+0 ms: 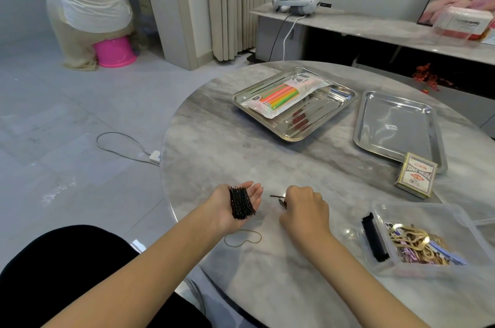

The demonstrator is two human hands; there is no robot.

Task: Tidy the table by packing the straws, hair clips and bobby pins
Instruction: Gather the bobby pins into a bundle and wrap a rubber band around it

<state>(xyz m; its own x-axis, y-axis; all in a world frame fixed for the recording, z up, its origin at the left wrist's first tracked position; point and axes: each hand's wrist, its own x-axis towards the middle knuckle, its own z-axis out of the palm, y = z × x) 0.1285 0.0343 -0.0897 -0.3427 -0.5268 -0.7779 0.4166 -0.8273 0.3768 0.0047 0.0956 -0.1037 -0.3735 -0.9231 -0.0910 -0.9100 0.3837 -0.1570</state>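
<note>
My left hand [247, 195] lies palm up over the table's near left edge, fingers straight, carrying a thick bundle of black bobby pins [241, 203]. Just to its right, my right hand [305, 207] is curled knuckles-up and pinches a few loose bobby pins [280, 199] off the marble top. A bag of coloured straws [284, 95] lies in a steel tray [316, 130] at the back. A clear plastic box [455, 216] at the right holds gold and pastel hair clips [417, 247], with a black clip [373, 238] at its left wall.
A thin brown rubber band [242, 238] lies on the round marble table [214, 145] under my left wrist. An empty steel tray [396, 126] sits at back right, with a card box [416, 174] on its near edge. A person sits on a pink stool [115, 51] far left.
</note>
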